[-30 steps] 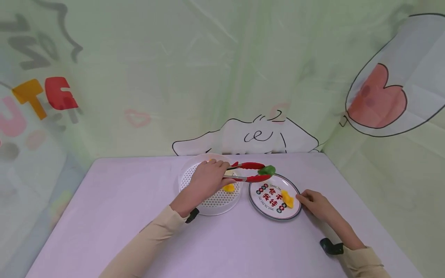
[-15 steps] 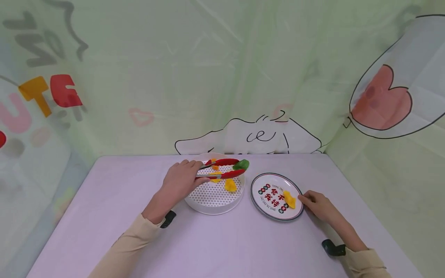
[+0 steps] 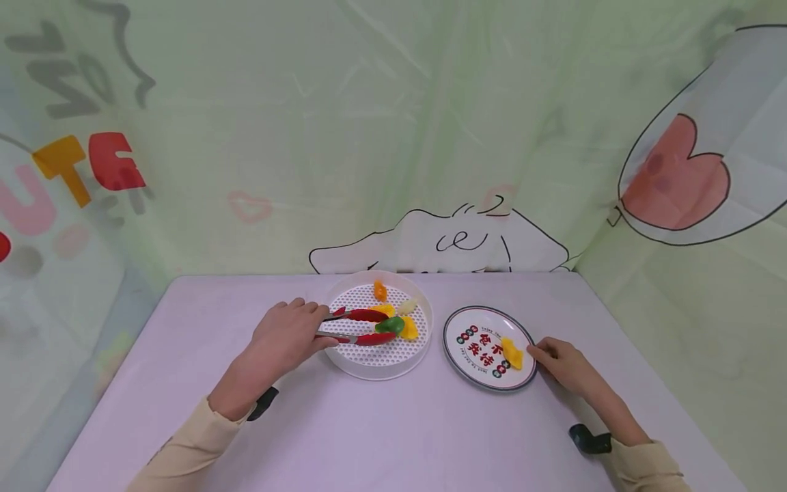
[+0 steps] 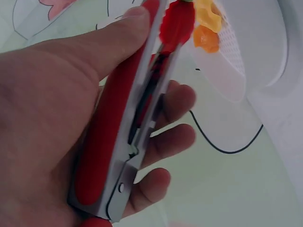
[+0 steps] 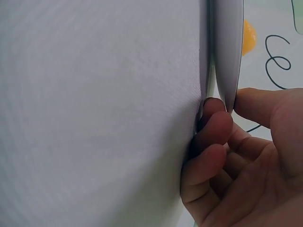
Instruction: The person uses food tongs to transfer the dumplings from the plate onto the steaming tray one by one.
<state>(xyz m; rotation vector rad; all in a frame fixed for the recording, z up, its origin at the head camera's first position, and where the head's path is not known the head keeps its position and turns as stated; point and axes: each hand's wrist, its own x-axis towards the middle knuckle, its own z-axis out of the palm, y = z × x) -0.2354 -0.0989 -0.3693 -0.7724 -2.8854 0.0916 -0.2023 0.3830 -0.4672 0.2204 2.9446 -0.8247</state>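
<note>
My left hand [image 3: 290,336] grips red-handled metal tongs [image 4: 113,123], whose red tips [image 3: 375,338] reach over a round white perforated steamer tray [image 3: 376,372]. Between the tips sits a green dumpling-shaped piece [image 3: 390,325], low over the tray. Around it in the tray are two yellow pieces [image 3: 408,329], an orange piece [image 3: 380,290] and a pale cream piece [image 3: 407,306]. My right hand [image 3: 562,365] pinches the right rim of a white plate [image 3: 464,365], thumb on top and fingers underneath. A yellow piece [image 3: 512,353] lies on the plate's right side.
A pale lilac table [image 3: 393,437] bears the tray and the plate, side by side with a narrow gap. Behind the table stands a light green curtain [image 3: 307,137] with printed drawings, which also closes in both sides.
My left hand has carried the tongs with the green piece leftward from above the plate, then down into the tray area. The right hand stays on the plate rim.
</note>
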